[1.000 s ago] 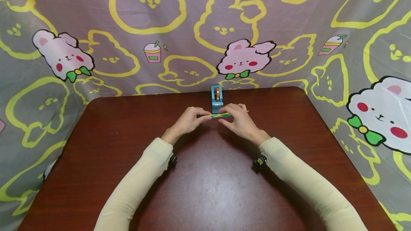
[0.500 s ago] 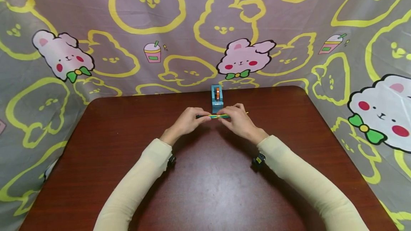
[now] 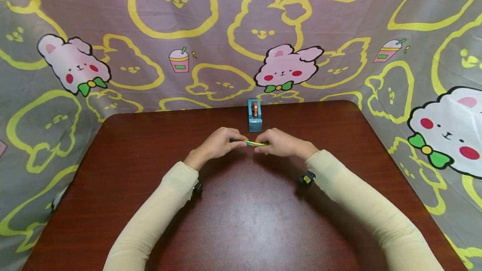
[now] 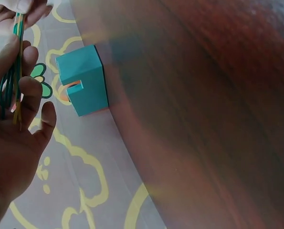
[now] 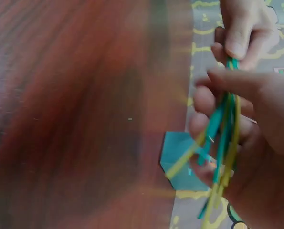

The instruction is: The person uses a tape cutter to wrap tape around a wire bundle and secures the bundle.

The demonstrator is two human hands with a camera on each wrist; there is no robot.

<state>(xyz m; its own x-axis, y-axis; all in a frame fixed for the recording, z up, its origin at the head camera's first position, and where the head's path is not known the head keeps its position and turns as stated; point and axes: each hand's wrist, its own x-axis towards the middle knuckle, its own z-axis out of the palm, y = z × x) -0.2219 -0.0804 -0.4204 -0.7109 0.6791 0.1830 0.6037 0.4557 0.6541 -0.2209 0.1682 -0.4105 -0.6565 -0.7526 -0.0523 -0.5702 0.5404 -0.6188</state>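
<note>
Between both hands stretches a bundle of thin green and yellow strips (image 3: 251,143), held above the table in front of the dispenser. My left hand (image 3: 221,141) pinches its left end between thumb and fingers. At the other end, my right hand (image 3: 281,142) grips it likewise. Loose strip ends (image 5: 221,152) fan out over the right palm in the right wrist view, slightly blurred. In the left wrist view, more strip tails (image 4: 18,95) lie along the left palm. A blue-green tape dispenser (image 3: 255,126) with an orange roll stands just beyond the hands.
The dark reddish-brown table (image 3: 241,221) spreads under both arms. A printed curtain (image 3: 211,53) with yellow outlines and rabbit faces closes off the back and sides. Both wrists wear small black cameras, the right one (image 3: 308,177) with a yellow mark.
Both hands and the bundle have come slightly nearer the body, away from the tape dispenser. The right hand's fingers have shifted on the bundle, and a yellow tip beyond them is now hidden.
</note>
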